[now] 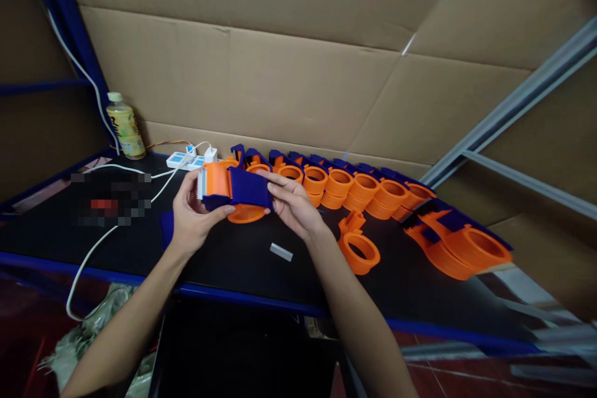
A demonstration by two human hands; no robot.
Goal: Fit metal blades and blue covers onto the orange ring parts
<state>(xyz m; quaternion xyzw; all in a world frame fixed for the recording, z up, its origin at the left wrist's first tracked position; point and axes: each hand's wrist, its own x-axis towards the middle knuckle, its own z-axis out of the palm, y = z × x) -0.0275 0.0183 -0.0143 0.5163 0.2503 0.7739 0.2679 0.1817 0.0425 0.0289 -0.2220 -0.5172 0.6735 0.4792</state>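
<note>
Orange-and-blue plastic tape dispenser (236, 189), held above the table (233, 258): left hand (193, 211) clasps its toothed end, right hand (291, 202) its blue body. Probably light and rigid; best gripped by the body, away from the teeth.

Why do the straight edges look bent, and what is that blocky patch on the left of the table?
Head view: the wide lens bows the table edge and the cardboard wall; the blocky patch is pixelated, hiding what lies there; light is dim and warm, yet both hands and the orange and blue tape dispenser stay fairly sharp.
</note>
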